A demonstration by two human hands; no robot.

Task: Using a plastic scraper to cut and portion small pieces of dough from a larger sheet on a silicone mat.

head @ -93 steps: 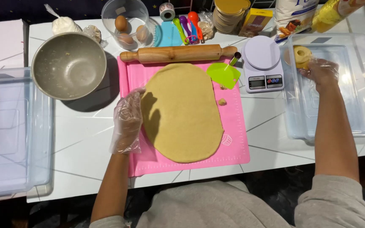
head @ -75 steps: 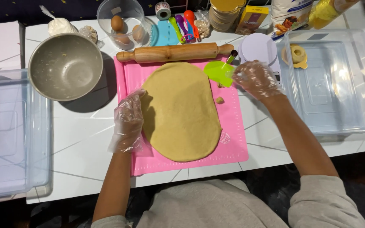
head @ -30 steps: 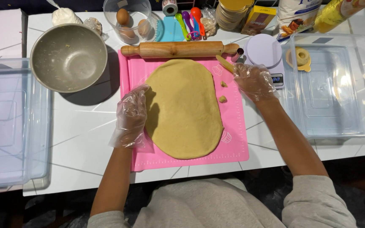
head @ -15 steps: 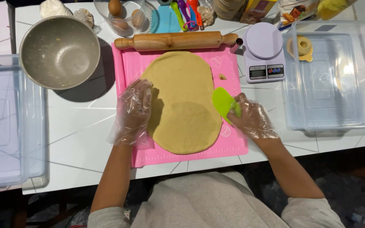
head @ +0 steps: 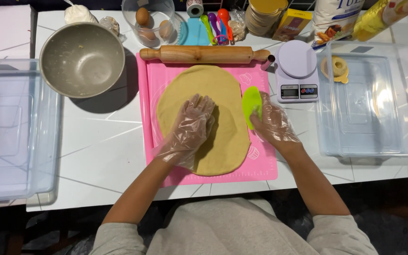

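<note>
Left hand [head: 190, 127] has slid flat, fingers spread, onto the dough [head: 203, 118], while my right hand [head: 274, 123] now brings the scraper [head: 251, 105] it grips to the dough's right edge.

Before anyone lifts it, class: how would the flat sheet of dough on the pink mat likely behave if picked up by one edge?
The dough sheet is rolled thin and wide, so it would probably flop and stretch rather than stay stiff. It lies flat on the pink mat and may cling to it. The left hand resting on it suggests a soft surface that dents easily.
</note>
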